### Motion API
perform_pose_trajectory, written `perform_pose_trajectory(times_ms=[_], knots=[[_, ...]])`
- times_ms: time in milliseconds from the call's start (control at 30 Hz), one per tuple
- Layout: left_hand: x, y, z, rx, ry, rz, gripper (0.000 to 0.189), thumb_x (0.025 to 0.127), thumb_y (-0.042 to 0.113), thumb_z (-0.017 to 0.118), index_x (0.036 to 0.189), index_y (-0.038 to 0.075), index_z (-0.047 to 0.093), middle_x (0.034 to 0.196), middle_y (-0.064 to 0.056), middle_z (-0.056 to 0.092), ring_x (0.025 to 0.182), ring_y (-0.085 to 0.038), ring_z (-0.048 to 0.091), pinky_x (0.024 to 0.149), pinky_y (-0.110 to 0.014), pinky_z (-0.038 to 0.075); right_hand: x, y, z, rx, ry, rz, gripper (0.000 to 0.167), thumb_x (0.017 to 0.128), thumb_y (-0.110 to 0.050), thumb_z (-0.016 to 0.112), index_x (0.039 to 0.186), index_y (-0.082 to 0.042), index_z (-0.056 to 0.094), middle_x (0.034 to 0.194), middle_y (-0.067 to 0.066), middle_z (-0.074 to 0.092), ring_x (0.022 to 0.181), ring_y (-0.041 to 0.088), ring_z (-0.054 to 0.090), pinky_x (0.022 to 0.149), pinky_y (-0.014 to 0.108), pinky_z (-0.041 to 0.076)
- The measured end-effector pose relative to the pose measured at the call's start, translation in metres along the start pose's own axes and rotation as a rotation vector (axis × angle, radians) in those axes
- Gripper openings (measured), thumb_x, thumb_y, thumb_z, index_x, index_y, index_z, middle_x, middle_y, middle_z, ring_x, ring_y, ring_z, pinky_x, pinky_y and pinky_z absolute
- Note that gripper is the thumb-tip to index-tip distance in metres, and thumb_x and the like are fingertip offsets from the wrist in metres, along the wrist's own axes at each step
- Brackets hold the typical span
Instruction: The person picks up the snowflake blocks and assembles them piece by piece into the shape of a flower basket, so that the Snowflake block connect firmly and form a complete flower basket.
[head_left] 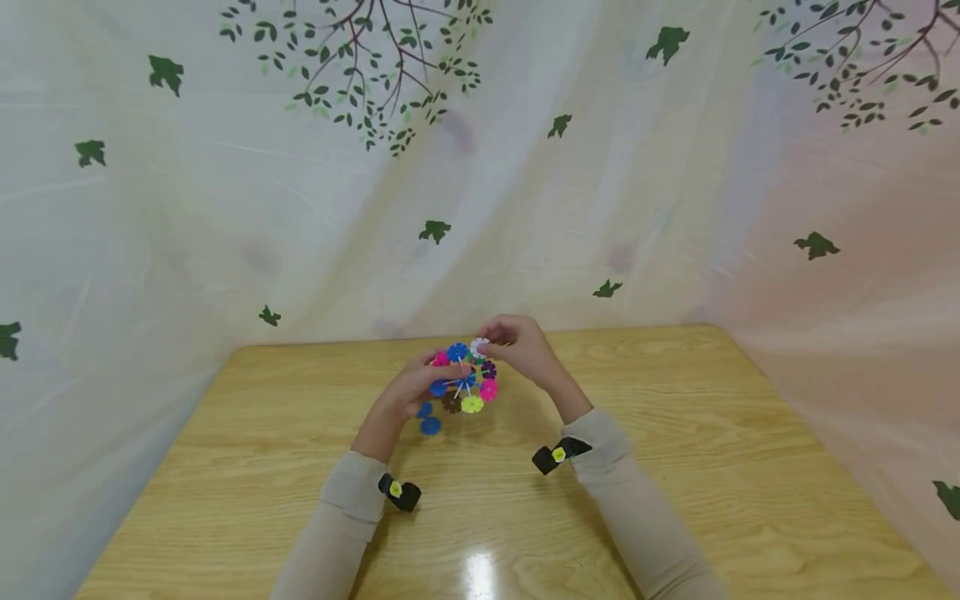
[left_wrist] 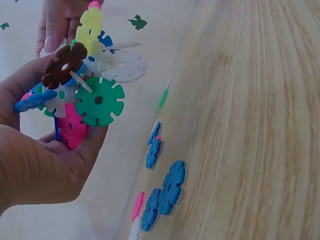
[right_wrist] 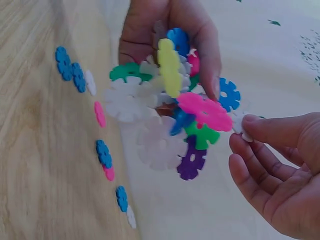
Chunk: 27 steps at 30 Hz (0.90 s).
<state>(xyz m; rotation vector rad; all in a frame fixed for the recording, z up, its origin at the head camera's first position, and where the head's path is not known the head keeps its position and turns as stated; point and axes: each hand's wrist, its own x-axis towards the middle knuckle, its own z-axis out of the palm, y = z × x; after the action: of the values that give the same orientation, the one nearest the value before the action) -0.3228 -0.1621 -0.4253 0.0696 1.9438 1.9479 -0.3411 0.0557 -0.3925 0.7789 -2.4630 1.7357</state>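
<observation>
Pale cloth (head_left: pixel 517 225) hangs behind the wooden table (head_left: pixel 465 500), and above it the left hand (head_left: pixel 409 387) curls round one colourful disc cluster (right_wrist: pixel 171 80), likely to steady it. At its edge the right hand (head_left: pixel 531 353) pinches one white disc (right_wrist: pixel 240 127); joined or not, I can't quite tell. Down on the wood, within reach, the right wrist view gives four blue discs (right_wrist: pixel 63 63), two pink discs (right_wrist: pixel 100 114), two white discs (right_wrist: pixel 90 83).
</observation>
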Motion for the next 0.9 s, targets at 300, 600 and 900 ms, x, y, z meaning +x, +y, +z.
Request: perform_pose_trajectory(times_ms=[300, 600, 900], knots=[[0.001, -0.001, 0.0, 0.006, 0.031, 0.003, 0.051, 0.094, 0.022, 0.071, 0.14, 0.005, 0.054, 0.104, 0.003, 0.073, 0.098, -0.014, 0.067, 0.101, -0.046, 0.051, -0.003, -0.003, 0.009, -0.061, 0.081, -0.033, 0.012, 0.093, -0.011, 0.075, 0.101, -0.002, 0.073, 0.096, 0.017, 0.074, 0.083, 0.023, 0.069, 0.076, 0.026, 0.056], [0.0, 0.001, 0.0, -0.022, 0.059, 0.003, 0.058, 0.093, 0.023, 0.072, 0.144, 0.003, 0.051, 0.1, 0.006, 0.073, 0.097, -0.013, 0.067, 0.107, -0.052, 0.047, -0.003, -0.001, 0.017, -0.023, 0.124, -0.05, 0.011, 0.092, -0.008, 0.075, 0.098, 0.0, 0.071, 0.093, 0.02, 0.074, 0.079, 0.026, 0.07, 0.069, 0.023, 0.056], [0.0, 0.002, 0.003, 0.011, 0.155, -0.019, 0.074, 0.087, 0.025, 0.079, 0.151, 0.008, 0.046, 0.125, -0.01, 0.069, 0.122, -0.028, 0.057, 0.111, -0.055, 0.041, -0.002, -0.001, 0.018, 0.0, 0.099, -0.047, 0.014, 0.093, 0.0, 0.071, 0.1, 0.011, 0.068, 0.092, 0.032, 0.07, 0.081, 0.051, 0.067, 0.068, 0.031, 0.058]])
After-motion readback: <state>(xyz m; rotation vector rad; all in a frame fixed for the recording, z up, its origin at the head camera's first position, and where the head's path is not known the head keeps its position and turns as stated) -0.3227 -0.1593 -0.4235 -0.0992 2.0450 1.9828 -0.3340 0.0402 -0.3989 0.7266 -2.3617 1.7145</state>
